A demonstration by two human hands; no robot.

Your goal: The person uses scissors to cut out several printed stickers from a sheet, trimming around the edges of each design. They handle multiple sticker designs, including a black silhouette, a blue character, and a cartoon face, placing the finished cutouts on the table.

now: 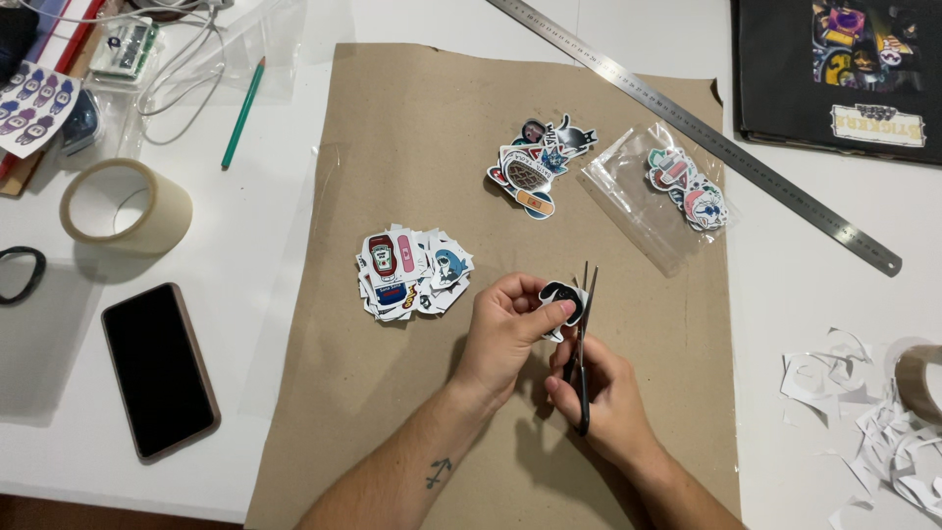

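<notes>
Here the left hand [505, 329] was closed on a small black and white sticker [561, 297], pinching it between thumb and fingers just above the brown paper sheet [392, 393]. The right hand [608, 402] was closed around the handles of the scissors [585, 324], and the blades stood nearly together, pointing up, right beside the sticker.

I judged that the main risk was the thumb of the left hand, because it lay very close to the blades; a small slip of the sticker could bring the skin into the cut. The sticker was also small, so a turn in the grip could send the blades into the printed part instead of the white border. If the pinch loosened, the piece could drop onto the paper.

Around the hands, a pile of cut stickers [412, 270] lay just to the left, near the left hand, and a careless move of the wrist could scatter it. A second sticker pile [540, 167] and a clear bag [667, 196] with more stickers lay farther up on the paper. A long metal ruler [706, 132] crossed the table behind them. A phone [159, 368], a roll of tape [126, 206] and a green pencil [242, 113] were well apart on the left, and white paper scraps [863, 422] on the right. Nothing stood directly between the hands.
</notes>
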